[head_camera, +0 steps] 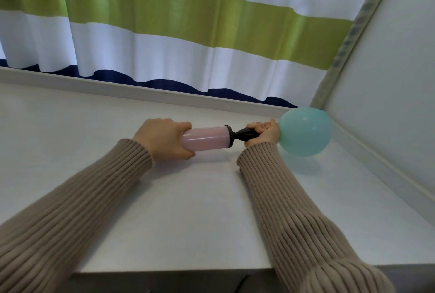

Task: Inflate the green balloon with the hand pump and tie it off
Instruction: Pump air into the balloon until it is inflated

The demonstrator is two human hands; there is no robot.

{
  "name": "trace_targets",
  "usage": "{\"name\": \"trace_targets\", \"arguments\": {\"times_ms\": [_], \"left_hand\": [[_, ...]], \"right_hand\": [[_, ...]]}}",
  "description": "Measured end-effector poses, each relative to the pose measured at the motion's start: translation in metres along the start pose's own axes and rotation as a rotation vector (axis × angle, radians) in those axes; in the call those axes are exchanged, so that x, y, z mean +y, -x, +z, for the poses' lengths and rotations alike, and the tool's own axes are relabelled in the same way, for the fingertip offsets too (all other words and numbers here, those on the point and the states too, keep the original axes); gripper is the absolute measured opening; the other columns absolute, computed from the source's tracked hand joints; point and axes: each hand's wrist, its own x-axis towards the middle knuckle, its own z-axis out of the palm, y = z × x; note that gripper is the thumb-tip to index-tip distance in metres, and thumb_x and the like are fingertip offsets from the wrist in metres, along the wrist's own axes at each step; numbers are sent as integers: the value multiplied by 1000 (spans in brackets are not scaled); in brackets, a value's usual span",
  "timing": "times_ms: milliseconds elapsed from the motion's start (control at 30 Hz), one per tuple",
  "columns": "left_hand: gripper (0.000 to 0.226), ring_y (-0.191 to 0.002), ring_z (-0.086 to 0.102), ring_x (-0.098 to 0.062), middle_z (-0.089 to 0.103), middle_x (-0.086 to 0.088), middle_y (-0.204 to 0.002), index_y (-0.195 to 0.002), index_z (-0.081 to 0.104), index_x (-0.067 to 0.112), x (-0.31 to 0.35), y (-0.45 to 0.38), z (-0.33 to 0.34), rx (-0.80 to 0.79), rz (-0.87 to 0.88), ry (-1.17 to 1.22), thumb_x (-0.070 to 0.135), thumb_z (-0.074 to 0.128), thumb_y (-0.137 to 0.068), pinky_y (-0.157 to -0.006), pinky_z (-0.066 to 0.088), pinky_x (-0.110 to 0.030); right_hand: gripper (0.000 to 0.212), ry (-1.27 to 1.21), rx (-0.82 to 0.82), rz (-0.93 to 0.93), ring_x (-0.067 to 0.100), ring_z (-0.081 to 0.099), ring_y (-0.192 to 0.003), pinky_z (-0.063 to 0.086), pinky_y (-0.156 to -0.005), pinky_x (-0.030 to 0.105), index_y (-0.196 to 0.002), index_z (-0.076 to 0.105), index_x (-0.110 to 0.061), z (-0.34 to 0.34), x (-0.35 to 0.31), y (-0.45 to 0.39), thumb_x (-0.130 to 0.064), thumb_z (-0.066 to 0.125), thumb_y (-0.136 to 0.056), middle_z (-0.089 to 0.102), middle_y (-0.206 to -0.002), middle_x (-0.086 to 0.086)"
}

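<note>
A pale green balloon [304,131] is partly inflated and floats just above the white table [188,210] at the right, near the side wall. Its neck is hidden inside my right hand [264,132], which is closed around the black nozzle end of the hand pump [209,138]. The pump's pink translucent barrel lies level between my hands. My left hand [164,138] is wrapped around the barrel's left end. Both arms wear ribbed beige sleeves.
A white wall panel [388,104] rises close to the balloon on the right. A striped white, green and navy curtain [176,34] hangs behind the table's raised back ledge [117,85]. The table's front edge [176,270] runs near the bottom.
</note>
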Motion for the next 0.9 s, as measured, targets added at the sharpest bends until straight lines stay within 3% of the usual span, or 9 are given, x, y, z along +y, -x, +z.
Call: {"name": "trace_targets", "arguments": {"times_ms": [333,667,900], "left_hand": [[46,-61,56,-6,61,15,-64,-81,55,42,-60,20,-11,-54,-108,55,71,54,-46,-57,39,-26],[35,-66,56,-8,62,12,-71,-84,55,35,-7,2,-9,-85,-46,137,61,64,-61,-56,37,-26],[39,-65,56,0,62,18,-68,-77,54,43,-43,14,-17,-88,-104,182,69,60,-49,-56,37,-26]], "right_hand": [[47,-50,31,-43,9,23,-23,36,-33,14,-53,31,-19,-5,-20,-5,-23,49,-97,26,-34,-9],[48,18,-48,17,9,23,-25,35,-33,15,-51,32,-19,6,8,6,-22,48,-97,24,-34,-7],[51,-45,-107,-18,9,22,-26,33,-32,16,-48,30,-18,10,-10,6,-20,47,-96,23,-37,-7]]}}
